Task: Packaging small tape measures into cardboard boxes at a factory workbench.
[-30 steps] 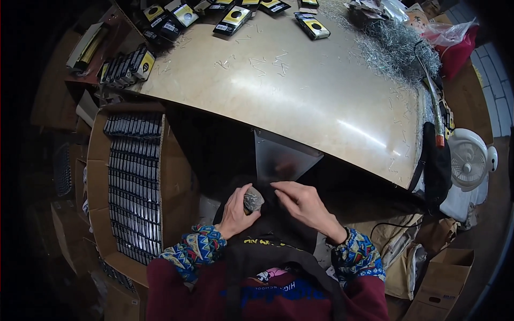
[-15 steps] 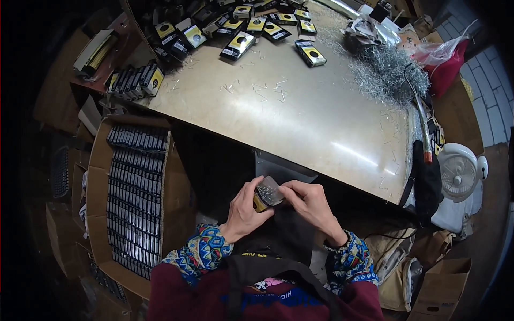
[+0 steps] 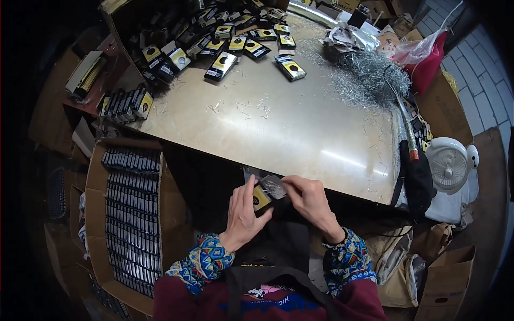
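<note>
In front of my body, below the table's front edge, my left hand (image 3: 242, 216) grips a small black-and-yellow box (image 3: 261, 199) between thumb and fingers. At the box's upper right end is a clear plastic case (image 3: 274, 188) with thin silvery metal pins inside. The thumb and fingers of my right hand (image 3: 311, 202) pinch that case at its right edge. How far the case sits inside the box I cannot tell.
The table (image 3: 257, 134) carries a heap of similar boxes (image 3: 214, 40) at the back, a pile of loose metal pins (image 3: 369, 77) at right and scattered pins. A carton (image 3: 96, 214) of packed boxes stands at left, a white fan (image 3: 448, 165) at right.
The box has turned in my left hand, showing more of its yellow face. The clear case now extends past the box's upper right end. My view has shifted a little.
</note>
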Action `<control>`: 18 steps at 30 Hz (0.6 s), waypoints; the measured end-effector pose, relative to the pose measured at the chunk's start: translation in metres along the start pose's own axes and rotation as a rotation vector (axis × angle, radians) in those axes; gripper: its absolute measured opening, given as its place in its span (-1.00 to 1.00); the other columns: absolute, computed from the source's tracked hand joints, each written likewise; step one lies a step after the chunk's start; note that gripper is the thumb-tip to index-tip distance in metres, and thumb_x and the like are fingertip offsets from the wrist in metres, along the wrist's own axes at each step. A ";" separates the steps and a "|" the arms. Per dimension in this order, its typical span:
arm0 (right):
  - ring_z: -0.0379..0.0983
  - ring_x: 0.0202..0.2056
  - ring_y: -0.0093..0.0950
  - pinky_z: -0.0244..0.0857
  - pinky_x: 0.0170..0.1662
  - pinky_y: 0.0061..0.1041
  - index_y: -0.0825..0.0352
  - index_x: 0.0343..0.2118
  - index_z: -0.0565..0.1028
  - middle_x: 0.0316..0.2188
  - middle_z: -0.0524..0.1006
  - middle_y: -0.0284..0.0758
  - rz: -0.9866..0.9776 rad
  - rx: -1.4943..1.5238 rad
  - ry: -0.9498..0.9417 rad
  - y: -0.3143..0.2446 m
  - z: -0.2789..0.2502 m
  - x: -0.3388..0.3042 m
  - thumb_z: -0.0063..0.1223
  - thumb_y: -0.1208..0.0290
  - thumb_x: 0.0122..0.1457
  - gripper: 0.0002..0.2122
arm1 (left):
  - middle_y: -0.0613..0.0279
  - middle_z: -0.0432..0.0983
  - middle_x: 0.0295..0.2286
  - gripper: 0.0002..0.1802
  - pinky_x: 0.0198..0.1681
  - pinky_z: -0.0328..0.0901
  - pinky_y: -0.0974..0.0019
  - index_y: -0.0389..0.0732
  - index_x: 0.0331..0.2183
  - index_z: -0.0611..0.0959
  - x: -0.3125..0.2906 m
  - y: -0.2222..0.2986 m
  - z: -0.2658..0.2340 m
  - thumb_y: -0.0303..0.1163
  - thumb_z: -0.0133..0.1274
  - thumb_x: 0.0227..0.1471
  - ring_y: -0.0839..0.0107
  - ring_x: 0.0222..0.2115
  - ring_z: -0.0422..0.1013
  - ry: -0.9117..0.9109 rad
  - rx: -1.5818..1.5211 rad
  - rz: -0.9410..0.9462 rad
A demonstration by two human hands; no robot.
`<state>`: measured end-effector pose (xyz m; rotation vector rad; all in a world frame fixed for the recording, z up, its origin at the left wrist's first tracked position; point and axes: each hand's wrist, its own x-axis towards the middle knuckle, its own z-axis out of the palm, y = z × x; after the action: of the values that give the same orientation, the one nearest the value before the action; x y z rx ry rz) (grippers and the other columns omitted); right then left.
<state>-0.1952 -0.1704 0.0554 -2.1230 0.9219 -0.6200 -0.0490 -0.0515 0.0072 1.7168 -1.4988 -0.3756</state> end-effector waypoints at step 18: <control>0.43 -0.08 -0.19 0.38 -0.12 -0.37 0.39 -0.33 0.58 -0.10 0.52 -0.10 -0.237 0.045 0.134 -0.001 0.016 0.002 0.23 0.56 -0.02 -0.84 | -0.09 0.40 -0.24 -0.22 -0.22 0.37 0.12 -0.28 0.00 0.28 0.009 0.007 -0.002 -0.49 0.31 -0.28 -0.06 -0.22 0.42 0.095 -0.105 -0.152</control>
<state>-0.1831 -0.1646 0.0469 -2.1887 0.7244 -0.9030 -0.0497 -0.0585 0.0160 1.7447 -1.2636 -0.4380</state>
